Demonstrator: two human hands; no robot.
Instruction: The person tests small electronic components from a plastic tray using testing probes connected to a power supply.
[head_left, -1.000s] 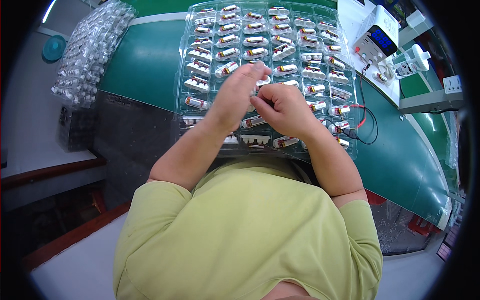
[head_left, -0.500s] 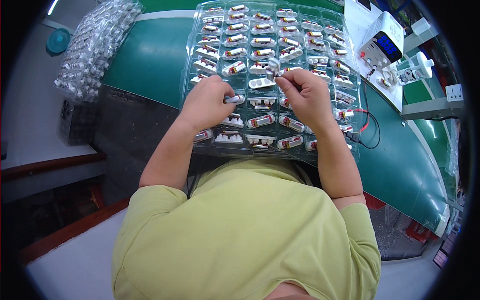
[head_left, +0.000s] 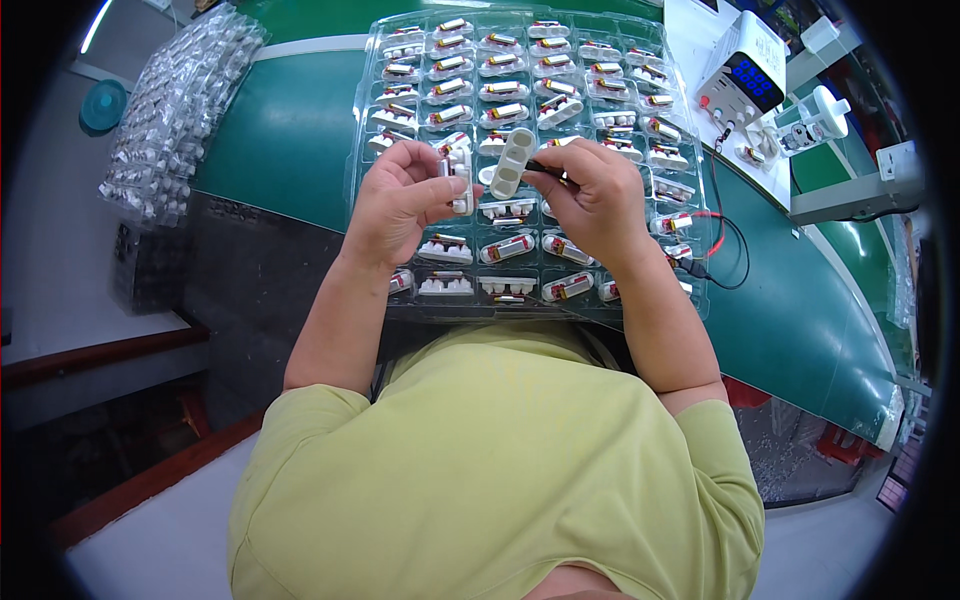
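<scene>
My left hand pinches a white oblong module with a row of raised white lugs, holding it upright over the tray. Facing it, my right hand grips a thin dark tool, mostly hidden by the fingers. A white oblong plate with three round grey recesses stands tilted at the tool's tip; whether it is fixed to the tool, I cannot tell. Below both hands lies the clear plastic tray, its pockets filled with several white modules carrying small silver cells and red wires.
A green table bears the tray. Stacked filled clear trays stand at the far left. To the right are a white power supply with a lit display, red and black leads, and a clear jar with a white lid.
My left hand has lifted a module from the tray and turned it upright. At my right fingertips, the white recessed plate now shows where a shiny silver shape was.
</scene>
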